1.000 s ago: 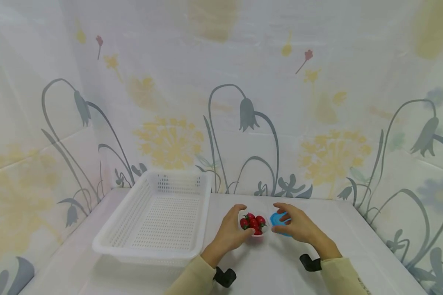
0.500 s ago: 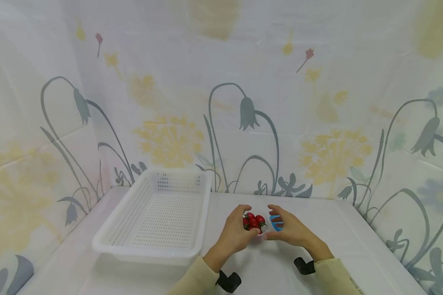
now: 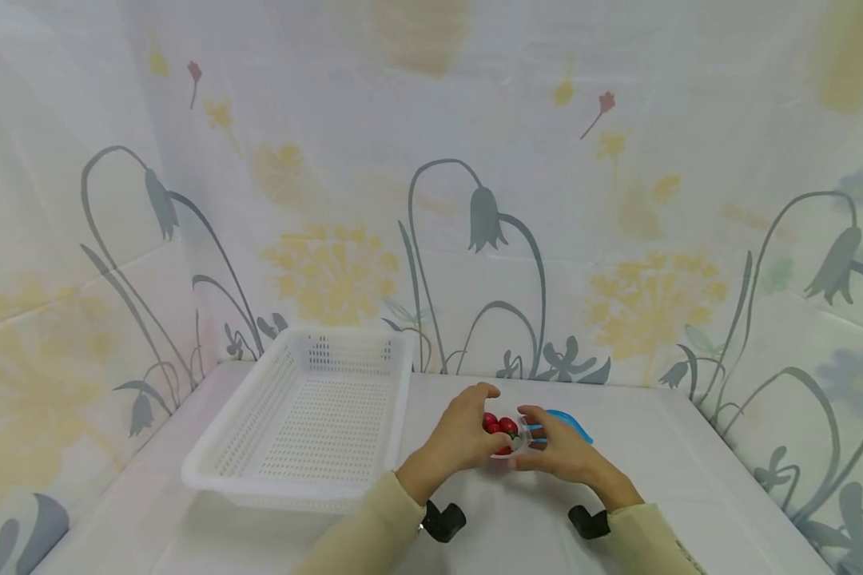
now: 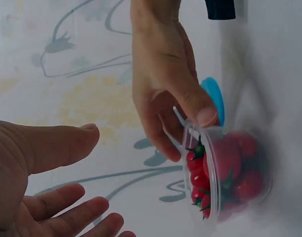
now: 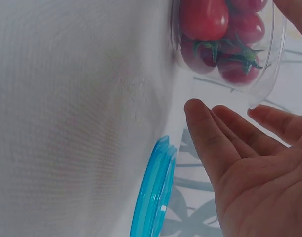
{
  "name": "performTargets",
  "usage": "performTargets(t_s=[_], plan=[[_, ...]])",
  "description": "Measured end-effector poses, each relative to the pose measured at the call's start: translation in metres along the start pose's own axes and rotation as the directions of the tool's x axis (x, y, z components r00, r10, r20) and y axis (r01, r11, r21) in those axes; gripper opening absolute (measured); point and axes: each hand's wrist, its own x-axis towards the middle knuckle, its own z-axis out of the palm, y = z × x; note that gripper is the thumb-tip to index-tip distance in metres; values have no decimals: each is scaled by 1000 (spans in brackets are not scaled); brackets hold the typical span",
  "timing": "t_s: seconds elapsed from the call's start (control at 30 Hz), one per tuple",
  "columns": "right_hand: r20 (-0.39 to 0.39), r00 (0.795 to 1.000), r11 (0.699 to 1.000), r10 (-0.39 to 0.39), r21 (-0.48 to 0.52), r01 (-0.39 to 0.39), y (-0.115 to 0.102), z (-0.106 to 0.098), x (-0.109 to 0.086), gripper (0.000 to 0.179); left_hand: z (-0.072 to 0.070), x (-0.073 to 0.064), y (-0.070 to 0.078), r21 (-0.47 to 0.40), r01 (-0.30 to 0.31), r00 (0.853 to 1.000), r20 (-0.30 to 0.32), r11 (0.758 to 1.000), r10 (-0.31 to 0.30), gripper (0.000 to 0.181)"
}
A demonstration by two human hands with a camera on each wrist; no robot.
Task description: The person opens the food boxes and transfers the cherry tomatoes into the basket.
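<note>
A small clear plastic tub (image 4: 262,190) full of red cherry tomatoes (image 3: 507,426) with green stems stands upright on the table between my hands. My left hand (image 3: 456,435) curves around its left side; in the left wrist view, thumb and fingers are spread with a gap to the tub. On the other side, my right hand (image 3: 564,457) reaches the tub's rim with relaxed fingers. One fingertip meets the rim's tab in the right wrist view (image 5: 252,106), with the palm bare. A blue lid (image 5: 153,192) lies on the table behind and right of the tub, partly covered by my right hand.
A large white perforated basket (image 3: 395,447) stands on the left of the white-covered table (image 3: 690,479). A flower-printed curtain (image 3: 431,263) closes off the back and both sides.
My right hand has come left from over the blue lid to the tub's rim, uncovering the lid's right edge. My left hand has shifted slightly right and hides more of the tomatoes.
</note>
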Motion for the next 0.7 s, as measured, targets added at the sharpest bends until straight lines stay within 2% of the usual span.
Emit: performTargets(t_s=[0.23,0.4,0.53,0.7], plan=[[-13,1000,1000,24,3,-24,-6,2,0,90,-20,18,-3,124,-22,991,137,992,5,51],[-20,999,999,47,22,-46,-8,4,2,90,-29,33,-11,153,-91,969,244,984,52,49],[-27,998,998,55,39,-54,-8,5,3,90,-28,44,-18,146,-130,948,307,981,80,45],[-22,998,996,62,62,-60,-8,6,3,88,-17,52,-26,111,-137,927,364,984,88,41]])
